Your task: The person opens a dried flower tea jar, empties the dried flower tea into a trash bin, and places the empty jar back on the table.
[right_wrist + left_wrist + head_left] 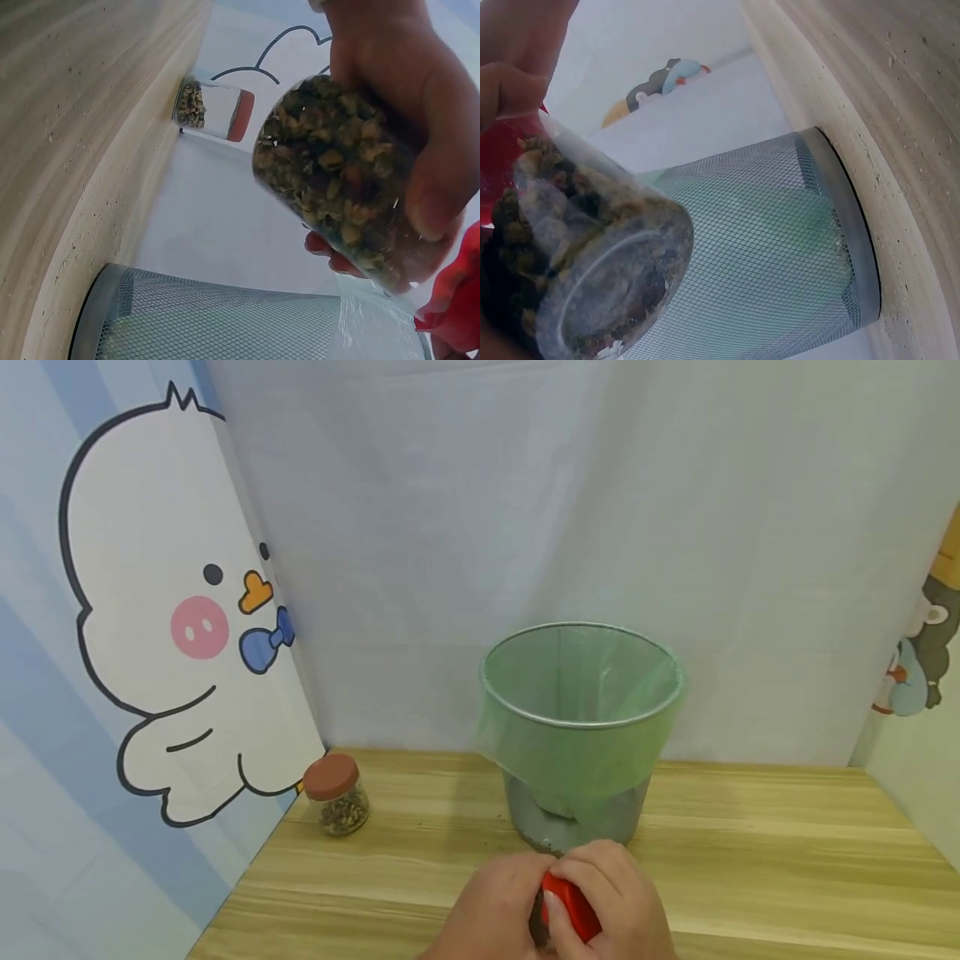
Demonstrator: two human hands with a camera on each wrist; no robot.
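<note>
A clear jar of dried, brownish-green buds or flowers (322, 157) is gripped by my left hand (491, 897), whose fingers wrap its side in the right wrist view. The red lid (576, 910) is at the jar's top, and my right hand (618, 897) holds it with curled fingers and thumb. Both hands are close together at the front of the table, before the mesh bin. In the left wrist view the jar's clear base (619, 281) faces the camera. Whether the lid still sits tight on the jar cannot be told.
A silver mesh bin (757, 240) with a green liner (585, 752) folded over its rim stands behind my hands. A second jar with a brownish-red lid (331, 777) stands at the back left. Small crumbs dot the wooden table (787, 860). Printed curtains enclose the back and sides.
</note>
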